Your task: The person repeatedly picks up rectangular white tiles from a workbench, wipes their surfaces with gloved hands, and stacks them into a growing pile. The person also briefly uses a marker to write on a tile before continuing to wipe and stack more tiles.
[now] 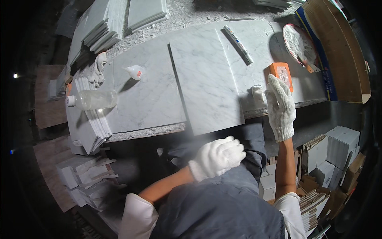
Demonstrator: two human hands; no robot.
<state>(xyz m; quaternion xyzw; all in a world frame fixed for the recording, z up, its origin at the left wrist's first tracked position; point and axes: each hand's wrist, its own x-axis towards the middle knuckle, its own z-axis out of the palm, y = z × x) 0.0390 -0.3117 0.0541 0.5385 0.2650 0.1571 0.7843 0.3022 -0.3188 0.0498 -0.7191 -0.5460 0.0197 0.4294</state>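
My right hand (281, 107), in a white knit glove, reaches over the table's right side with its fingers stretched out. Its fingertips overlap the lower left of an orange block-shaped item (285, 71) with a pale printed top; whether they touch it I cannot tell. Beside these fingers lies a small white wad (259, 96). My left hand (218, 157), gloved alike, hovers above my lap before the table edge, empty, its fingers loosely extended. Nearest to it is a grey-veined marble tile (207, 75) overhanging the edge. A paint marker (238, 46) lies right of the tile.
On the left are a clear bottle (95, 99) on its side across tile strips (99, 123), and a small white nozzle bottle (134, 72). Tile stacks (101, 24) stand behind. At right are a red-rimmed dish of white paste (296, 42) and a cardboard box (342, 51).
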